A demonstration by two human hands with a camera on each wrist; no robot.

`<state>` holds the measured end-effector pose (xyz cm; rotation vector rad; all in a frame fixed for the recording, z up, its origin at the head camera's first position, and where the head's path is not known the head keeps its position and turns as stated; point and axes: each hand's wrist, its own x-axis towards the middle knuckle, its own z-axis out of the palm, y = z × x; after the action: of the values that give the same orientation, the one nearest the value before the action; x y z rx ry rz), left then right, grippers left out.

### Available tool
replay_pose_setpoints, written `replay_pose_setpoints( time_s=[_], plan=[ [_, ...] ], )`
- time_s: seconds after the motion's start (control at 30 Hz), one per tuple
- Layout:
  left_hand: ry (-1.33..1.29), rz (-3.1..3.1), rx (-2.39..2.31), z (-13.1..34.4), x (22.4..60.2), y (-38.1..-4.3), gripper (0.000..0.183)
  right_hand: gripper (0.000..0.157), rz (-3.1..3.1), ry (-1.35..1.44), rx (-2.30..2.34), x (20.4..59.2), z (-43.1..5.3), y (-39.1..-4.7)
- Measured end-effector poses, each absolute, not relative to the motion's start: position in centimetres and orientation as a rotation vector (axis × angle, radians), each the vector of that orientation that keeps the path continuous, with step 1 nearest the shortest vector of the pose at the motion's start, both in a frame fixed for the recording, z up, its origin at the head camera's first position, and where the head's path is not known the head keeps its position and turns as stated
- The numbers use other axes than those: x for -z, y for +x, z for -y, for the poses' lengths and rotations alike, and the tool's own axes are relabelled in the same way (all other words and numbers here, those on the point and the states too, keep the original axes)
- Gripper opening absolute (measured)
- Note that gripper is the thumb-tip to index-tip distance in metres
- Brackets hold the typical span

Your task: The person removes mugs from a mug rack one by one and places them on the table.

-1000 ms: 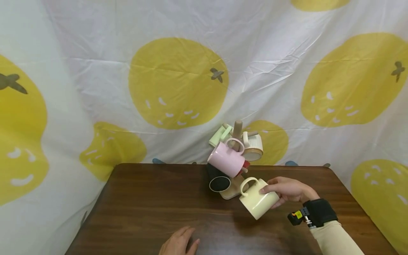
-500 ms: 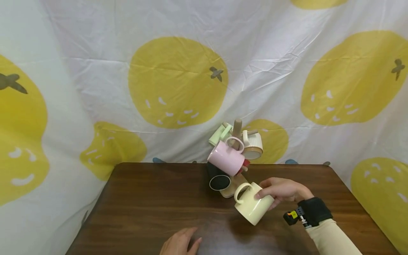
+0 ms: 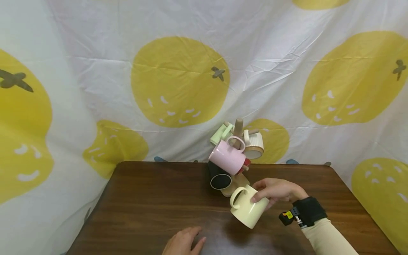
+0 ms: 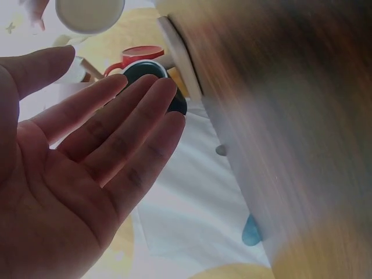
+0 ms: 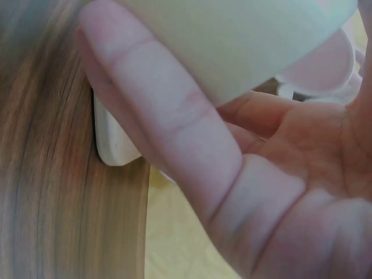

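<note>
"Where is the yellow mug (image 3: pixel 248 210)?"
"It is hanging tilted above the wooden table (image 3: pixel 153 198), near the loaded mug stand (image 3: pixel 238 126); the right hand (image 3: pixel 275 190) is gripping it."
"And the left hand (image 3: pixel 182 242)?"
"It is extending loose fingers, left of the mug."

In front of the tan stand (image 3: pixel 238 128) was a pale-yellow mug (image 3: pixel 249 209); around the stand were a pink mug (image 3: pixel 227 157), white-rimmed black mug (image 3: pixel 220 180), light-green mug (image 3: pixel 219 134), ribbed off-white mug (image 3: pixel 255 141) and red mug (image 4: pixel 142 53); behind it, white cloth (image 3: pixel 95 21) bore yellow fruit (image 3: pixel 180 81).
</note>
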<state>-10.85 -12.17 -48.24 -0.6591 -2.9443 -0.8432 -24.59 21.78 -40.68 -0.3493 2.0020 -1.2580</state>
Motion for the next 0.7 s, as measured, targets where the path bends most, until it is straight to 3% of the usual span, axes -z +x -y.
replay_pose_setpoints(
  time_s=[0.7],
  plan=[
    [-0.691,2.701,0.897,11.5,47.8,-10.6,0.028,0.052,-2.109,-0.437,1.136,40.4,-18.5,-24.2]
  ],
)
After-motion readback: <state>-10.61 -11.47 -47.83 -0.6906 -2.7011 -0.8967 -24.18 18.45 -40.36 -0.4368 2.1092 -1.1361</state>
